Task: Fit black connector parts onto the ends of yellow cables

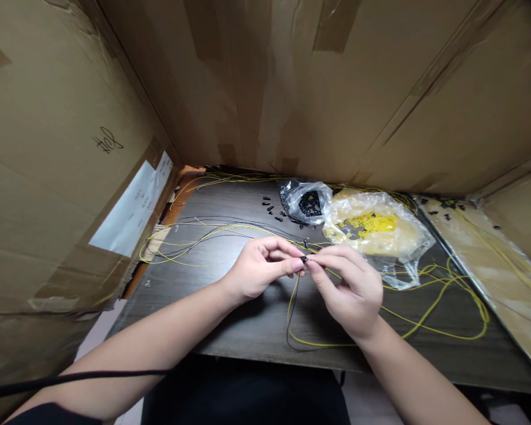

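Over the middle of the table, my left hand [263,265] and my right hand [349,289] meet fingertip to fingertip. Pinched between them is a small black connector piece [304,260]; its exact kind is too small to make out. A yellow wire [291,307] and a thin black wire hang in a loop below the fingertips, and the yellow one runs right under my right wrist. Just beyond the fingers lies a loose black piece [305,242]. Both hands are closed at thumb and index finger.
Behind my hands lie a clear bag of black pieces [287,192] and a clear bag of yellow pieces [407,236]. Loose black parts [269,208] are scattered left of them. Coiled yellow wires [482,313] spread right. Cardboard walls [269,88] enclose the dark table [239,330].
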Available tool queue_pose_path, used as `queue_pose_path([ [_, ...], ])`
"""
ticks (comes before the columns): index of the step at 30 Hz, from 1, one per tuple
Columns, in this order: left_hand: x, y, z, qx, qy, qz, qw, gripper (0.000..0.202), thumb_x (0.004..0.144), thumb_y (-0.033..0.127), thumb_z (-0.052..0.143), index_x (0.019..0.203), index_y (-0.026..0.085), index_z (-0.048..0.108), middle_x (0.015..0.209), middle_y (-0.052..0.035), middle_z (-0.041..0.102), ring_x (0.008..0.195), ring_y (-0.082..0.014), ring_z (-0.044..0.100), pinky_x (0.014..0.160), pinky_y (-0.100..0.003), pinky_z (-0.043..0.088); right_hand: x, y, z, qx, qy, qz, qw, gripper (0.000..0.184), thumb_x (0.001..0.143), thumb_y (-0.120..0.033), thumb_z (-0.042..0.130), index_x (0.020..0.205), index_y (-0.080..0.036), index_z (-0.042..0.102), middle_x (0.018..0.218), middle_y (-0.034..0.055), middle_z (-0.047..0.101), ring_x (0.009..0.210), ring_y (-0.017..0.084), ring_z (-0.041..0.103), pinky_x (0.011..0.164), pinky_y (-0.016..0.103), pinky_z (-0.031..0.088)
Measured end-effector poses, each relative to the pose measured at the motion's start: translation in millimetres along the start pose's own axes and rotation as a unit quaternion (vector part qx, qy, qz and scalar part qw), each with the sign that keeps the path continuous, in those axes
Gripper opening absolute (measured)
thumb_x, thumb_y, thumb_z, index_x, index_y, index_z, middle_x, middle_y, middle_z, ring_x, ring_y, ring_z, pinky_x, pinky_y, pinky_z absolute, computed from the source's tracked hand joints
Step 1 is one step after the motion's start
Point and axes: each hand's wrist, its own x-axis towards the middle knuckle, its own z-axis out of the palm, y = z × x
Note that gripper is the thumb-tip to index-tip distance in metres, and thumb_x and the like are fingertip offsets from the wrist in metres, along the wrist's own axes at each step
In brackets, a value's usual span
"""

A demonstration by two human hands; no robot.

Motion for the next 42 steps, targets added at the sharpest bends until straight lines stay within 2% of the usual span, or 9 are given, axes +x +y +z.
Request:
queue_pose_path([
  [6,0,0,1.3,0.025,0.015,0.032,0.999,0.02,0.075,0.026,0.083,0.087,0.013,0.074,0.08,-0.0054,0.077,0.071,-0.0127,0.073,0.072,-0.022,0.06,-1,-1,0,-0.035,0.005,-0.019,0.999,0.023,0.083,-0.005,0.071,0.1,-0.02,0.07,0.089,0.0052,0.07,0.079,0.018,0.065,0.07,0.034,0.055],
  [12,-1,1,-0.2,0.097,0.024,0.047,0.994,0.021,0.076,0.029,0.082,0.089,0.013,0.076,0.087,-0.0082,0.078,0.078,-0.017,0.075,0.078,-0.027,0.062,-3,2,0,-0.05,-0.006,-0.023,0.998,0.023,0.085,-0.007,0.07,0.102,-0.022,0.07,0.09,0.0048,0.07,0.08,0.018,0.065,0.07,0.034,0.055],
  [23,0,2,0.5,0.052,0.021,0.038,0.998,0.019,0.075,0.026,0.083,0.086,0.013,0.075,0.082,-0.0065,0.078,0.074,-0.0145,0.074,0.075,-0.025,0.062,-1,2,0,-0.03,-0.001,-0.018,0.999,0.021,0.085,-0.008,0.07,0.102,-0.02,0.069,0.09,0.006,0.07,0.082,0.018,0.066,0.071,0.034,0.056],
  [34,1,-2,0.6,0.106,0.049,0.072,0.991,0.021,0.075,0.031,0.083,0.083,0.013,0.075,0.086,-0.0082,0.078,0.077,-0.017,0.074,0.078,-0.029,0.061,-4,7,1,-0.057,-0.014,-0.023,0.998,0.025,0.086,-0.007,0.068,0.105,-0.023,0.071,0.095,0.0059,0.072,0.083,0.019,0.067,0.074,0.036,0.056],
  [37,4,-3,-1.5,0.083,0.052,0.063,0.993,0.026,0.073,0.033,0.084,0.085,0.013,0.073,0.087,-0.009,0.078,0.08,-0.0182,0.074,0.078,-0.03,0.06,3,13,-7,-0.043,-0.007,0.005,0.999,0.016,0.087,-0.016,0.069,0.101,-0.023,0.073,0.095,0.0057,0.072,0.085,0.02,0.068,0.078,0.037,0.056],
  [39,7,-2,-4.7,0.063,0.071,0.058,0.994,0.029,0.073,0.034,0.084,0.087,0.012,0.072,0.087,-0.0095,0.078,0.082,-0.0184,0.074,0.076,-0.029,0.059,9,23,-16,-0.045,0.045,0.048,0.997,0.013,0.09,-0.022,0.067,0.101,-0.021,0.072,0.095,0.0059,0.072,0.087,0.021,0.068,0.081,0.038,0.055],
  [41,10,-2,-9.0,0.046,0.097,0.056,0.993,0.03,0.073,0.034,0.085,0.088,0.012,0.071,0.089,-0.01,0.078,0.081,-0.0174,0.073,0.072,-0.027,0.056,13,38,-27,-0.088,0.088,0.094,0.988,0.013,0.093,-0.025,0.063,0.101,-0.02,0.072,0.094,0.0059,0.072,0.086,0.02,0.067,0.082,0.038,0.054],
  [42,11,-2,-11.3,0.039,0.106,0.056,0.992,0.031,0.073,0.034,0.084,0.089,0.012,0.07,0.09,-0.0102,0.078,0.08,-0.0165,0.073,0.07,-0.026,0.055,14,47,-31,-0.125,0.081,0.111,0.983,0.014,0.093,-0.026,0.062,0.1,-0.02,0.072,0.093,0.0057,0.072,0.084,0.02,0.067,0.081,0.036,0.053],
])
